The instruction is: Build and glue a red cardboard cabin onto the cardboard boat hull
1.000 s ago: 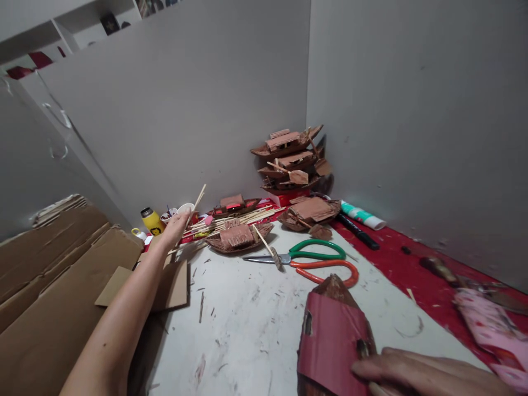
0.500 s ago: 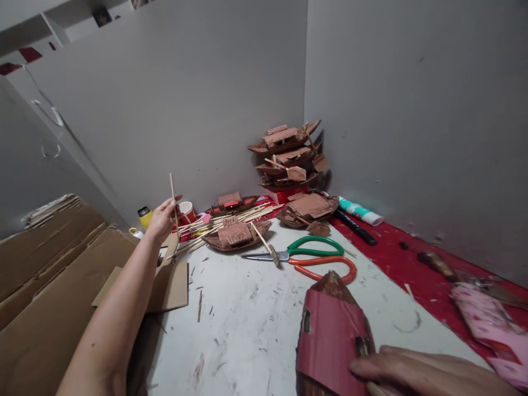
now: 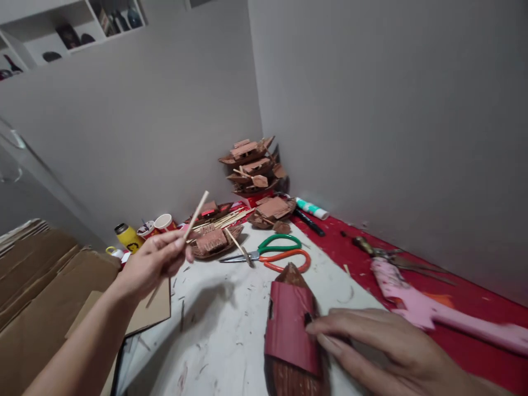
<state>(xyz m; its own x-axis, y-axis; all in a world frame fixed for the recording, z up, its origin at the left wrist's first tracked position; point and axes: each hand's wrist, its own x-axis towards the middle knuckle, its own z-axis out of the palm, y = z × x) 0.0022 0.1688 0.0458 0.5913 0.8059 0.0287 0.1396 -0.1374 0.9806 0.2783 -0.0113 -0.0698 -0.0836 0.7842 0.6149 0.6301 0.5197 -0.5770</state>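
Observation:
Between the fingers of my left hand (image 3: 159, 258) is a thin wooden stick (image 3: 199, 212), slanting up to the right over the white board (image 3: 223, 324). My right hand (image 3: 371, 341) rests its fingertips on the right side of a brown model boat (image 3: 292, 379) with a dark red curved roof (image 3: 289, 324). The boat lies on the board, its pointed end away from me. Beyond it are scissors (image 3: 258, 256) with one green and one orange handle. A finished-looking small boat (image 3: 212, 242) with an oar sits behind my left hand.
Several boats (image 3: 251, 165) are stacked in the corner, with another boat (image 3: 274, 209) before them. A black marker (image 3: 309, 222) and a green-white tube (image 3: 312, 209) lie on red cloth. Cardboard (image 3: 53, 280), a yellow bottle (image 3: 128, 237) and cups (image 3: 165, 222) are at left.
My left hand has come back from the bundle of sticks toward me with the stick in it. The view has turned to the right. My right hand stays at the red-roofed boat.

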